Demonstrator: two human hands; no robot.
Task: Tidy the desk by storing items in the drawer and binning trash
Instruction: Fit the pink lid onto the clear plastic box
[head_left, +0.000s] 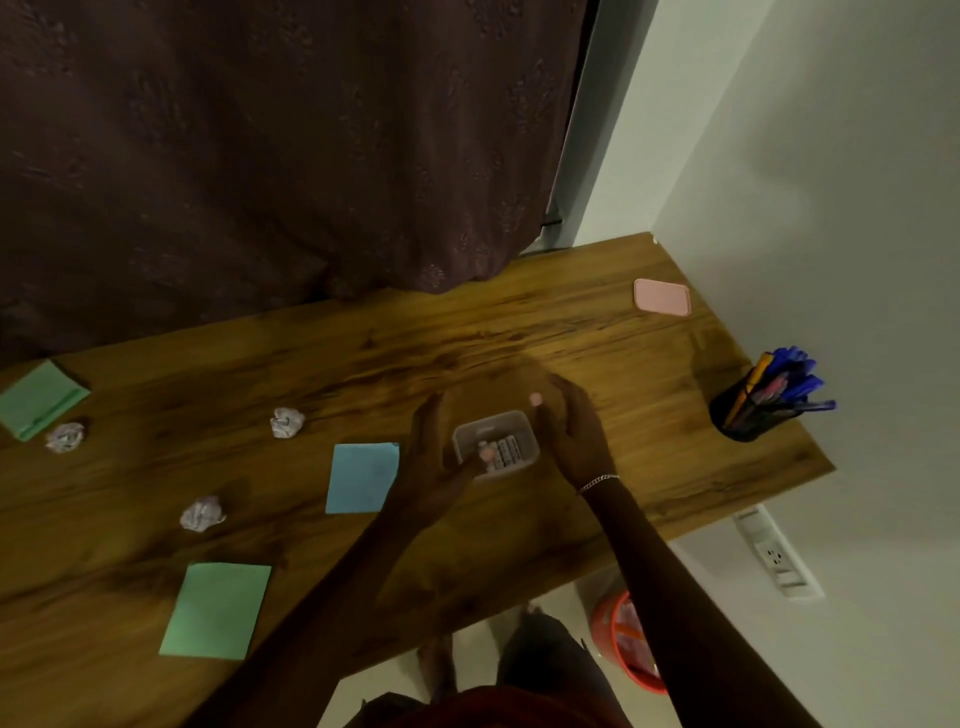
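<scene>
The clear tub (488, 420) sits on the bench (571, 332) between the hands. The left hand (436, 457), at its 9 o'clock, grips the near rim. The right hand (571, 441) is cupped at 3 o'clock, and I cannot tell whether its fingers touch. Inside are small pale pieces, too blurred to name. The pink lid (662, 297), probably the tub's, lies at 1 o'clock, nearer the right hand.

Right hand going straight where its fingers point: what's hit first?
The right hand would likely cross bare wooden desk and first meet the dark brown curtain at the far edge; the pink rounded lid sits aside. Depth unclear.
</scene>
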